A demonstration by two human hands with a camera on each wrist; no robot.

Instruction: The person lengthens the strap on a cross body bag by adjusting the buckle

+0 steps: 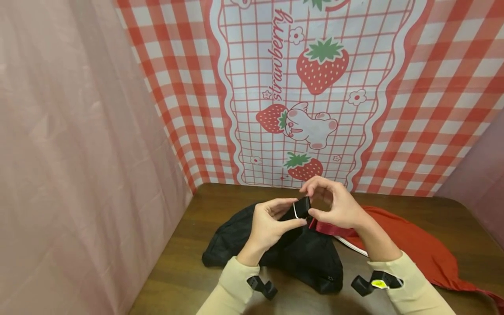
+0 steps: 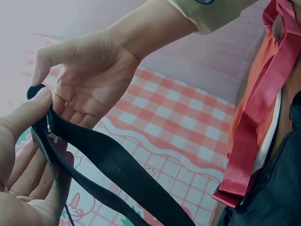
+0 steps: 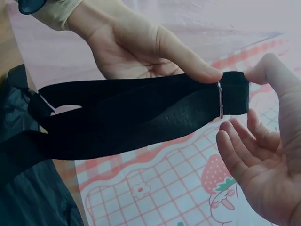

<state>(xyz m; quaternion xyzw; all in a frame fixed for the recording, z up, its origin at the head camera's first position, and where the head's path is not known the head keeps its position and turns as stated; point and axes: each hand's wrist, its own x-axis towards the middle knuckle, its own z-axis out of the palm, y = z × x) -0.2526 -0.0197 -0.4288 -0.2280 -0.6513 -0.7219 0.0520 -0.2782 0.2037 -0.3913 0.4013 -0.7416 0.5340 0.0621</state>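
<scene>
A black webbing strap [image 1: 303, 206] is held up between both hands, folded into a loop through a thin metal slider [image 3: 220, 100]. My left hand [image 1: 265, 225] pinches the strap beside the slider, its thumb [image 3: 204, 73] lying along one edge. The right hand [image 1: 340, 203] is at the looped end; its thumb touches one edge of the loop, and a fingertip is at the opposite edge. The other right fingers stand apart from the strap. Below the hands a black fabric bag [image 1: 315, 262] lies on the table, and the strap runs down toward it.
On the right of the brown table [image 1: 177, 262] lies a red-orange fabric bag [image 1: 417, 245] with white edging and a dark red strap [image 1: 336, 229]. A strawberry-patterned checked cloth [image 1: 252, 140] hangs behind the table. Pink curtain [image 1: 78, 153] covers the left side.
</scene>
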